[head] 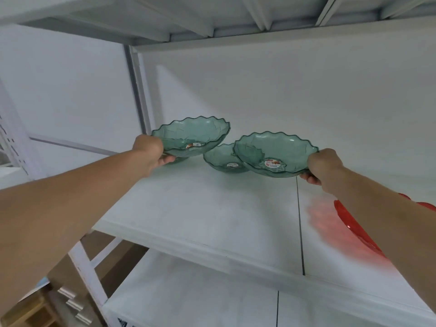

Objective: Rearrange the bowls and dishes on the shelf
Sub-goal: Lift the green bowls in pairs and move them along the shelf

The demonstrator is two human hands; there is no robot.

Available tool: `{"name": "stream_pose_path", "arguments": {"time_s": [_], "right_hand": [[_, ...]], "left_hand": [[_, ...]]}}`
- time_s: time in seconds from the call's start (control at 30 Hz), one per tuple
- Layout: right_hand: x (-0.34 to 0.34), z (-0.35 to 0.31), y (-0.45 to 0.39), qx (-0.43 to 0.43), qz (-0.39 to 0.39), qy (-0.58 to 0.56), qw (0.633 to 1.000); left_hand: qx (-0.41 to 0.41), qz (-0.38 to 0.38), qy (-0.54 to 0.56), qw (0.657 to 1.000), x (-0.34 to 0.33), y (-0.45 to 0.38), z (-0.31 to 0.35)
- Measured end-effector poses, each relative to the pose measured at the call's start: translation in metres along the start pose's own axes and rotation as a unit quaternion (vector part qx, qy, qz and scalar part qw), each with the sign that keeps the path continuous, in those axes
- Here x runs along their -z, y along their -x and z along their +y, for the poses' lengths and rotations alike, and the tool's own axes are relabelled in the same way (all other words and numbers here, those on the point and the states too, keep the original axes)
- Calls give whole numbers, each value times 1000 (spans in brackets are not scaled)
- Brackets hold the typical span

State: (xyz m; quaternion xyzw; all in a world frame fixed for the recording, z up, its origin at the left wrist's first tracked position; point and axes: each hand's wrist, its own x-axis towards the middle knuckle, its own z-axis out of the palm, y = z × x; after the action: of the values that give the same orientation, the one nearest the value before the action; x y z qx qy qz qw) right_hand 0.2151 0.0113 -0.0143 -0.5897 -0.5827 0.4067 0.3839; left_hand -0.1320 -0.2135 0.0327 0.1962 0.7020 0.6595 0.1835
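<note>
Green translucent plastic filled both my hands at the white shelf [200, 208]. My left hand [151, 154] was clamped on the near rim of one scalloped green bowl [191, 135], held tilted just above the board at the left, close to the frame's upright post [139, 90]. Between the two held bowls, a third green bowl [221, 159] sat on the shelf, partly hidden. My right hand [323, 166] gripped the right edge of another green bowl [273, 154], which overlapped the seated one. A red dish [349, 223] lay further right, half under my forearm. I judged this the carrying step, both bowls lifted; next, each needed a clear spot or a square drop onto the middle bowl to nest.
</note>
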Motion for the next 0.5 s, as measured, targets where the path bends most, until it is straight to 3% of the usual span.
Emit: {"name": "stream_pose_path", "arguments": {"time_s": [0.17,0.5], "right_hand": [[-22,-10,-1,-1,-2,5,1000],[-88,-53,-7,-5,66,5,998]], "left_hand": [[5,-11,-1,1000,7,-29,4],[5,-48,16,999,42,-152,9]]}}
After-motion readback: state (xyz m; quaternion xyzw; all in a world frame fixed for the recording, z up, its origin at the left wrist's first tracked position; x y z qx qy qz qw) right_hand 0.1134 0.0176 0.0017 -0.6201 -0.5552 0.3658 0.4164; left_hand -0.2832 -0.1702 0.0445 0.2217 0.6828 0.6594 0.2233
